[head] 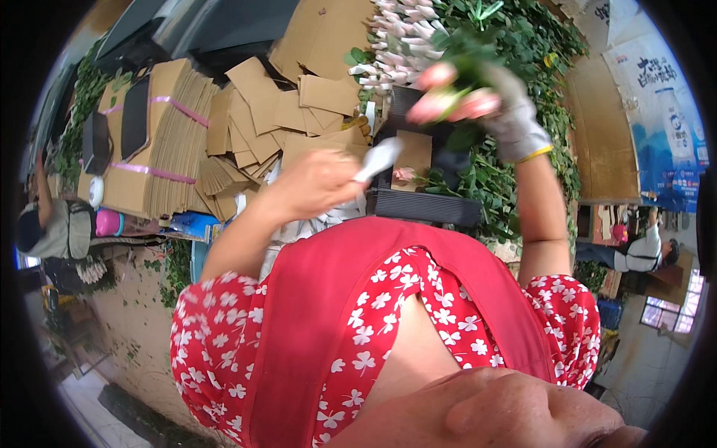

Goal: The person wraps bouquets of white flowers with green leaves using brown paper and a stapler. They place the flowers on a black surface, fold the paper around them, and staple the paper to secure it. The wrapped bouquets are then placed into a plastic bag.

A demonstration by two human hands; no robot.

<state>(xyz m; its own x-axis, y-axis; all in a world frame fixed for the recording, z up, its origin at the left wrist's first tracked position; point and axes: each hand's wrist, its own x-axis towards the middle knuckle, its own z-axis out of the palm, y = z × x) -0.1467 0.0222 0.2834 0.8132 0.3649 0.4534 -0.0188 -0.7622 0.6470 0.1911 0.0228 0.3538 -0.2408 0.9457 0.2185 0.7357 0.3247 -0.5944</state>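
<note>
My bare left hand [325, 182] is closed around a small white sleeve-like piece [380, 159], blurred by motion. My right hand [512, 115] wears a grey glove with a yellow cuff. It grips several pink roses [451, 101], whose blooms point left; their stems and leaves blur together. Below and between the hands is a black ridged holder [425, 207] with a cardboard pad [411, 148] in it. One pink rose [404, 175] lies across the pad, its leafy stem running right.
Loose cardboard pieces [257, 117] lie beside a strapped cardboard stack [173, 145], which bears a phone-like black slab [135, 117]. Ahead are white-sleeved flowers [406, 42]. Rose foliage [538, 50] piles up at right, beside a cardboard panel [602, 129]. Other people [56, 224] stand farther off.
</note>
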